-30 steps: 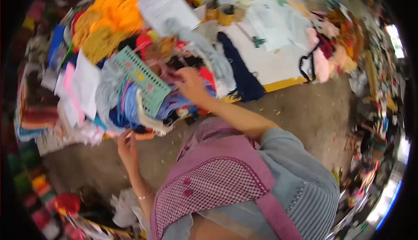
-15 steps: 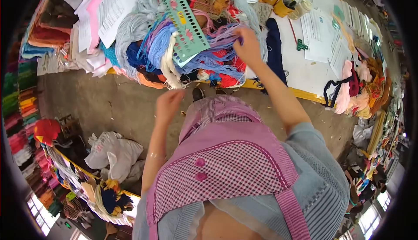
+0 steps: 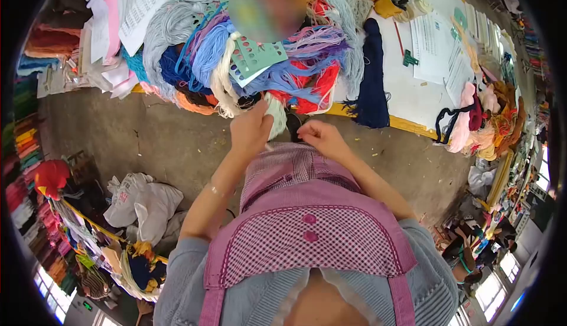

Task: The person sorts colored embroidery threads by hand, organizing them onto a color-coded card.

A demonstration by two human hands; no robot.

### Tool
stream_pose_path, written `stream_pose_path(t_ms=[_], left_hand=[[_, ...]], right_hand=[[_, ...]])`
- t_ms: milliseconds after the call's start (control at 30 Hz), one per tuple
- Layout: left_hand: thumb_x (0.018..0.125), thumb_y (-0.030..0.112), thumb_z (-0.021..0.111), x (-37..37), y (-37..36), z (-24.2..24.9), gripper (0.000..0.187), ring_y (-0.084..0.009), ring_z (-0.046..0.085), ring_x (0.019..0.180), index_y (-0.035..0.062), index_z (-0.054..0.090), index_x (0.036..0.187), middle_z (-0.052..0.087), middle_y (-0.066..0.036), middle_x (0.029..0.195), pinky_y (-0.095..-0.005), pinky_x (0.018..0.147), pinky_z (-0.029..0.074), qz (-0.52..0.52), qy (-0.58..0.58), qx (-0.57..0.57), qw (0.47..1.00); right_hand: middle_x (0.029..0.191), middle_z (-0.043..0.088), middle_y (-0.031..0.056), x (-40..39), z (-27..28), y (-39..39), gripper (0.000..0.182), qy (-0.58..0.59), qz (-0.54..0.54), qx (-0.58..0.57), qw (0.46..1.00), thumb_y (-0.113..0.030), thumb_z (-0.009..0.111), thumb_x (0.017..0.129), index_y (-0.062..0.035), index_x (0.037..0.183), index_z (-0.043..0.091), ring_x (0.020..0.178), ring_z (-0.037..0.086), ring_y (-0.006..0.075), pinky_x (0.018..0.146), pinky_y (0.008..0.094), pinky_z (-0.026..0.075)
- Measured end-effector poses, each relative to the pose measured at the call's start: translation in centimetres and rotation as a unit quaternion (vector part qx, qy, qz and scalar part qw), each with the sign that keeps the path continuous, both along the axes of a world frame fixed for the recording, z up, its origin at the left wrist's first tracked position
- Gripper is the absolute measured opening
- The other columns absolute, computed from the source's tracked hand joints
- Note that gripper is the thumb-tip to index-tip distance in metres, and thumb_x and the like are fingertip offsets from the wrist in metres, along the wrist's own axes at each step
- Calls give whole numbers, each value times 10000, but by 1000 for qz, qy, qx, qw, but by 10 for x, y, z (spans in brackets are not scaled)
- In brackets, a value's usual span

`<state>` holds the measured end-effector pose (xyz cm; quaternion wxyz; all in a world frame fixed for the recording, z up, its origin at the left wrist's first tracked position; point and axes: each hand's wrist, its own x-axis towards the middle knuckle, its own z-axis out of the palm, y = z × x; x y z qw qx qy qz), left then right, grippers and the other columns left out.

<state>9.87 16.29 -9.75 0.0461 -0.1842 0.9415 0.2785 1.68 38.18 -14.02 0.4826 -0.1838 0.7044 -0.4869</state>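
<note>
Step in hand looks like handling the pale green yarn (image 3: 277, 115): it hangs at the near edge of the tabletop (image 3: 398, 101), just beside the yarn pile (image 3: 217, 54). Left hand (image 3: 249, 128) seems closed on it, fingers partly hidden. Right hand (image 3: 323, 140) is loosely curled near the yarn, apart from it as far as I can see; can't tell if it pinches a strand. Next move, my read: calls for both hands close together and a light grip, loose ends could snag on the pile

Containers: yellow cup (image 3: 388, 5) at the back has something dark sticking out, jar (image 3: 419, 7) beside it, contents unclear. White sacks (image 3: 155, 202) on the floor (image 3: 159, 140), insides hidden
</note>
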Motion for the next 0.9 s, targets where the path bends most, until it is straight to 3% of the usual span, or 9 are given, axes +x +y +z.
stream_pose_path(t_ms=[100,167,433,533,600,667,767,833,900], left_hand=[[784,133,546,19,1,68,192,-265,595,559,9,579,926,597,-121,631,-363,499,446,78,-3,239,968],[771,98,545,25,-1,105,185,-114,550,571,-7,607,910,579,-12,662,-268,484,400,169,22,506,845],[713,47,566,27,20,175,174,-127,483,555,-27,576,870,486,-82,645,-304,517,368,-198,-11,529,825],[674,70,635,28,26,160,191,-195,431,517,-29,610,835,415,-56,576,-362,493,306,-208,141,548,798],[716,66,622,23,30,152,170,-211,459,544,-11,626,867,455,-79,598,-341,515,352,-266,30,355,896],[741,79,593,15,37,143,168,-289,533,659,49,621,903,564,-108,738,-369,599,427,-202,16,286,937],[783,-1,626,-8,35,110,390,-270,579,978,68,602,1166,602,-100,1174,-327,840,462,-217,175,170,945],[832,25,625,-29,39,113,422,-254,526,1155,62,548,1246,564,-116,1243,-339,934,436,-123,203,176,955],[854,75,628,-62,44,140,457,-264,503,1195,28,486,1285,534,-135,1265,-353,971,412,-104,269,169,942]], right_hand=[[1064,628,79,-1,20,-13,362,-279,-124,-110,946,-318,561,951,-22,1159,565,993,587,133,878,315,492],[1192,566,121,-2,28,-23,491,-285,-114,-124,944,-414,520,957,-30,1259,481,1098,557,187,944,342,469],[1254,533,200,-15,71,-50,638,-617,-195,-314,694,-485,546,900,-19,1321,432,1182,511,310,1033,475,398],[908,636,109,-33,78,-25,316,-525,-392,-279,701,-285,597,926,-21,1098,572,768,619,218,739,380,523],[769,594,68,-55,72,0,271,-430,-466,-271,725,-311,573,939,-44,985,592,653,585,200,630,361,516],[800,608,43,-80,85,23,263,-295,-532,-234,759,-278,540,959,-27,996,610,675,571,167,646,315,499],[960,636,34,-101,101,43,247,245,-388,-70,886,-208,567,937,-11,1065,641,843,582,163,790,277,451],[1114,614,76,-112,119,46,202,602,-277,-20,748,-155,609,903,-9,1037,647,987,556,163,841,280,427],[1164,594,84,-110,142,32,218,444,-306,-192,820,-148,624,898,1,1055,642,996,538,151,844,270,419]])
